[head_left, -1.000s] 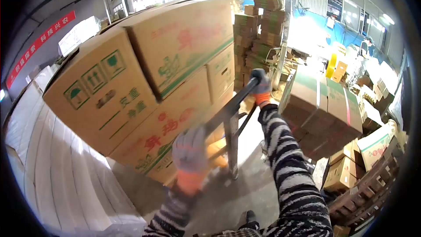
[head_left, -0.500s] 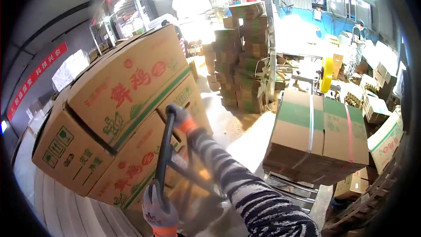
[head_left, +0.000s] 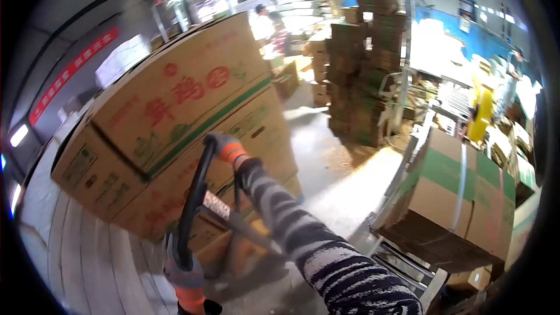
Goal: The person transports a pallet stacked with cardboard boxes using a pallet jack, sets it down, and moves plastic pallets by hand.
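My right hand point(head_left: 225, 147), in a grey glove with an orange cuff, is closed round the upper end of a black handlebar point(head_left: 195, 198). Lower down, my left hand point(head_left: 184, 268), gloved alike, wraps the near end of the same bar. A grey metal strut point(head_left: 251, 230) runs from the bar toward the floor, its lower part blurred. Directly beyond the bar leans a stack of large brown cartons, the upper carton point(head_left: 181, 87) printed in red and green. The lower carton point(head_left: 169, 213) is partly hidden behind the handlebar. What carries the stack is hidden.
Strapped flat cardboard point(head_left: 443, 198) lies on a metal frame at right. Tall cardboard stacks point(head_left: 367, 70) stand ahead beside a post. Sunlit floor point(head_left: 332, 169) runs between. A yellow object point(head_left: 481, 105) and a person point(head_left: 510, 81) are at far right; another person point(head_left: 277, 32) stands behind the cartons.
The background and the strapped cardboard have shifted right in view, while the cartons stay in front of me. Both hands keep hold of the handlebar, which sits slightly further left. A person appears behind the cartons.
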The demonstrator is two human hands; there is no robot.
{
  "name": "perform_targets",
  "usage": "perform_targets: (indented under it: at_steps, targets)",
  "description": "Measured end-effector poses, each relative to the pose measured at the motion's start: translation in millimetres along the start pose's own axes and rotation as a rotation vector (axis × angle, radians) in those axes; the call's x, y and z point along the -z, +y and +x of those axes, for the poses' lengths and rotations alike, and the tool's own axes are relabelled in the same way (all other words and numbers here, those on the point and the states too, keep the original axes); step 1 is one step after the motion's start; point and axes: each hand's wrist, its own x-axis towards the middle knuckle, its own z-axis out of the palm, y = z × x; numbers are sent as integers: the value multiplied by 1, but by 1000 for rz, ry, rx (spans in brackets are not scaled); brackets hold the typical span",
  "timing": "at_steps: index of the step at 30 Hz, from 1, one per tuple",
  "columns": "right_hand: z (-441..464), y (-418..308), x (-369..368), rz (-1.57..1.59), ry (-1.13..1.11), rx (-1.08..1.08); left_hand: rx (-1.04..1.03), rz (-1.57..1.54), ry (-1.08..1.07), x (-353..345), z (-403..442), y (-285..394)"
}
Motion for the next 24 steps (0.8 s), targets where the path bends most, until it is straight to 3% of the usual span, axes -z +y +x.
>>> perform_targets:
  at_steps: [1, 4, 5, 7, 9, 12, 14, 17, 18, 21, 22, 23, 24]
  targets:
    - [3, -10, -1, -53, -46, -40, -40, -52, 19, 3, 3, -12]
    - [12, -5, -34, -89, 22, -44, 167, -18, 5, 11, 18, -25]
    - [15, -20, -31, -69, -51, -90, 222, -55, 40, 9, 17, -40]
    - [21, -28, -42, -49, -138, -132, 193, -92, 62, 6, 19, -64]
    - [26, -34, -56, -151, -59, -114, 150, -152, 82, 14, 27, -84]
    - [19, -60, -60, -232, -68, -170, 181, -103, -28, 29, 29, -129]
    - [9, -85, -49, -286, -7, -213, 227, -249, -150, 28, 26, -192]
    - [-16, -115, -42, -386, -22, -350, 52, -258, -272, 46, 48, -257]
    - [-25, -121, -44, -389, 4, -321, 191, -344, -368, 34, 42, -307]
    - [-49, -147, -47, -463, 62, -310, 30, -271, -485, 58, 70, -329]
    - [-59, -156, -42, -465, 49, -327, 81, -345, -647, 52, 74, -371]
    - [-72, -169, -39, -464, 37, -347, 55, -359, -660, 39, 80, -411]
    - [-90, -193, -38, -449, 101, -322, 287, -579, -747, 33, 91, -422]
